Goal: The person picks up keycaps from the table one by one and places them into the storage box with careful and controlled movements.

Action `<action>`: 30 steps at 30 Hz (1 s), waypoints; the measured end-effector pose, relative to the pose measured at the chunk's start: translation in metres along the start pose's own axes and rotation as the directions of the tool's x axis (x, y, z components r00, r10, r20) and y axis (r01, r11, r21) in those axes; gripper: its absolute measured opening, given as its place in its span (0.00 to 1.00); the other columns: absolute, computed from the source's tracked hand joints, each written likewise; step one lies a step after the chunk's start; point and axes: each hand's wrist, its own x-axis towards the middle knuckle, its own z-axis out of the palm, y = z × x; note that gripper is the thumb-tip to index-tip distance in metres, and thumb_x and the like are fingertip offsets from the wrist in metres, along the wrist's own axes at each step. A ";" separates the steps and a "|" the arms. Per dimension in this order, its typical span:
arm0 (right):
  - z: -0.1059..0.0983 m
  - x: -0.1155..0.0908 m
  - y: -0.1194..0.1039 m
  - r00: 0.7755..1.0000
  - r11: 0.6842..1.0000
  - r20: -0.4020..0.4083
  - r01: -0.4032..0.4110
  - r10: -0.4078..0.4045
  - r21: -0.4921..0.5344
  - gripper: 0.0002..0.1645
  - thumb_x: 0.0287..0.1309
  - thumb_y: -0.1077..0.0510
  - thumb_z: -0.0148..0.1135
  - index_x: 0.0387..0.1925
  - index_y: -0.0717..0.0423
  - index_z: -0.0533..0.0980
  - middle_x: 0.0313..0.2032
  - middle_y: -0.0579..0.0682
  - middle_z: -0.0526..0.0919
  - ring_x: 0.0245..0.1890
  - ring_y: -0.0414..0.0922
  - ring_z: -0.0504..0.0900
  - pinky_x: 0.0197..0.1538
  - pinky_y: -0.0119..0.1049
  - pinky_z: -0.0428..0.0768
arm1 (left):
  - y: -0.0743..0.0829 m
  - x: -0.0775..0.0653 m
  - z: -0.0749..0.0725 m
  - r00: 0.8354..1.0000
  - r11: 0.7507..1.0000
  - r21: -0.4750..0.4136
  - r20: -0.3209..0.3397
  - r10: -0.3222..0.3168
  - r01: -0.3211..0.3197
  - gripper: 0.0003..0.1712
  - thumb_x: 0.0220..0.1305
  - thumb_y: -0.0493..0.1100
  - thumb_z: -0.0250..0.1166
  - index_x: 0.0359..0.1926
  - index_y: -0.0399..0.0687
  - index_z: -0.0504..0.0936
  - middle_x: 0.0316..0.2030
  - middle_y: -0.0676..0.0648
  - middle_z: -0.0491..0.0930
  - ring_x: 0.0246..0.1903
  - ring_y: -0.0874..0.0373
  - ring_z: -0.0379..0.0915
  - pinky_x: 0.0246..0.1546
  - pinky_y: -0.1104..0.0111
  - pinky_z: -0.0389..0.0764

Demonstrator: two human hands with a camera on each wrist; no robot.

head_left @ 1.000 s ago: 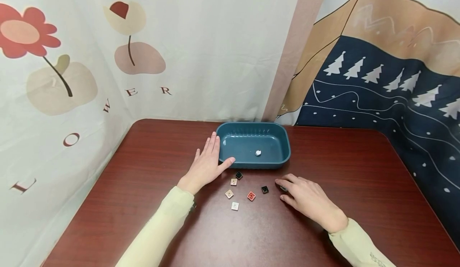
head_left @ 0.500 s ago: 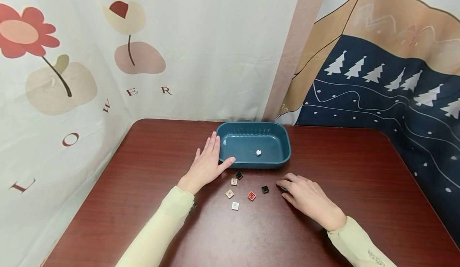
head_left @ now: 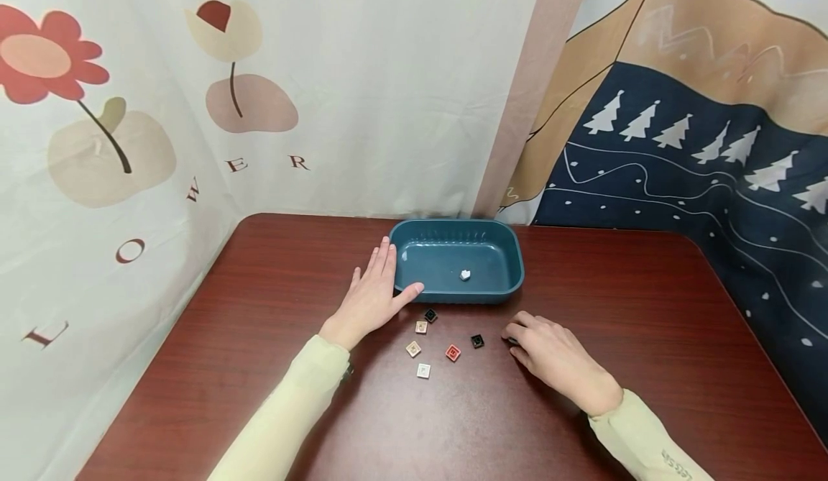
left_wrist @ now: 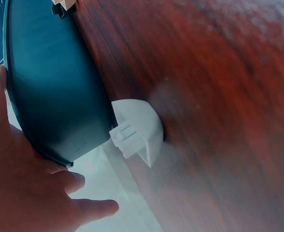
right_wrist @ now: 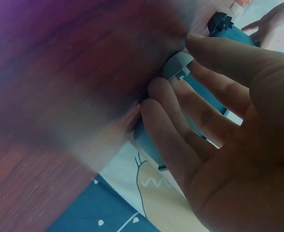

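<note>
In the head view my left hand (head_left: pixel 366 308) rests against the left end of a teal tray (head_left: pixel 401 295), fingers along its side and thumb at the front rim. My right hand (head_left: pixel 556 359) is low over the table, right of the loose keycaps. Its thumb and fingers curl round a grey keycap (right_wrist: pixel 179 64), seen in the right wrist view; the fingers mostly cover it from above. Nearest to that hand lie a black keycap (head_left: pixel 477 341) and a red keycap (head_left: pixel 453 353). One white keycap (head_left: pixel 465 275) sits inside the tray.
Left of the red one, a second black keycap (head_left: pixel 430 315), two beige keycaps (head_left: pixel 421 328) and a white keycap (head_left: pixel 423 371) lie stem side up. The brown table (head_left: pixel 621 287) ends at a printed curtain (head_left: pixel 362 107) behind the tray.
My right thumb and fingers have drawn closer together and shifted slightly right, covering more of the grey keycap. The left hand, tray and other keycaps stay put.
</note>
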 end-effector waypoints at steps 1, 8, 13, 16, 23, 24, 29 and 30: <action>0.000 0.000 0.000 1.000 1.000 0.000 -0.001 0.001 0.000 0.14 0.51 0.64 0.80 0.40 0.51 0.85 0.39 0.46 0.81 0.35 0.45 0.84 0.33 0.39 0.83 | 0.000 0.000 0.000 1.000 1.000 0.000 -0.002 0.001 -0.001 0.60 0.72 0.76 0.50 0.82 0.37 0.42 0.83 0.41 0.34 0.81 0.42 0.37 0.73 0.35 0.50; 0.001 0.000 -0.001 1.000 1.000 -0.015 -0.002 0.002 -0.004 0.13 0.52 0.66 0.78 0.38 0.50 0.84 0.37 0.44 0.81 0.34 0.44 0.84 0.31 0.38 0.82 | 0.000 -0.001 0.000 1.000 1.000 -0.002 -0.005 0.004 -0.004 0.60 0.71 0.75 0.51 0.82 0.37 0.42 0.83 0.41 0.34 0.81 0.42 0.38 0.72 0.35 0.51; 0.001 0.000 -0.001 1.000 1.000 -0.016 -0.013 0.013 -0.005 0.13 0.54 0.67 0.77 0.38 0.50 0.85 0.37 0.44 0.81 0.34 0.44 0.84 0.31 0.38 0.82 | 0.000 0.000 0.001 1.000 1.000 0.003 -0.008 0.007 -0.007 0.60 0.71 0.76 0.51 0.82 0.36 0.42 0.83 0.41 0.35 0.81 0.42 0.38 0.72 0.34 0.51; 0.002 0.000 -0.001 1.000 1.000 -0.015 -0.018 0.018 -0.005 0.12 0.54 0.67 0.77 0.37 0.50 0.85 0.36 0.44 0.81 0.33 0.44 0.84 0.31 0.38 0.82 | 0.000 0.000 0.001 1.000 1.000 -0.001 -0.008 0.008 -0.008 0.60 0.71 0.76 0.51 0.82 0.36 0.43 0.83 0.41 0.35 0.81 0.42 0.38 0.72 0.34 0.51; -0.001 0.000 0.001 0.999 0.999 -0.037 -0.033 0.033 -0.002 0.14 0.52 0.65 0.79 0.38 0.47 0.85 0.36 0.43 0.81 0.29 0.43 0.84 0.24 0.35 0.77 | 0.000 0.000 0.001 1.000 1.000 0.002 -0.014 0.012 -0.012 0.60 0.72 0.75 0.50 0.82 0.36 0.43 0.83 0.40 0.35 0.80 0.41 0.39 0.72 0.34 0.52; -0.002 0.000 0.001 0.999 0.999 -0.042 -0.035 0.035 0.002 0.14 0.52 0.65 0.80 0.38 0.47 0.85 0.37 0.43 0.82 0.30 0.43 0.84 0.24 0.35 0.77 | 0.000 0.000 0.001 1.000 1.000 0.004 -0.015 0.012 -0.012 0.60 0.72 0.75 0.50 0.82 0.36 0.43 0.83 0.40 0.35 0.80 0.41 0.40 0.72 0.34 0.52; -0.010 0.000 0.001 0.997 0.999 -0.075 -0.034 0.037 0.034 0.15 0.51 0.65 0.80 0.39 0.48 0.85 0.38 0.44 0.82 0.32 0.43 0.84 0.28 0.36 0.81 | -0.001 0.000 0.001 1.000 1.000 0.002 -0.018 0.011 -0.011 0.60 0.72 0.75 0.51 0.82 0.35 0.43 0.83 0.40 0.35 0.81 0.41 0.39 0.72 0.34 0.52; -0.012 0.001 0.001 0.996 0.999 -0.083 -0.033 0.036 0.042 0.15 0.50 0.65 0.80 0.39 0.48 0.85 0.38 0.44 0.82 0.33 0.43 0.84 0.30 0.37 0.82 | -0.001 0.000 0.000 1.000 1.000 0.003 -0.016 0.009 -0.009 0.60 0.72 0.75 0.51 0.82 0.35 0.43 0.83 0.40 0.35 0.81 0.42 0.39 0.72 0.34 0.51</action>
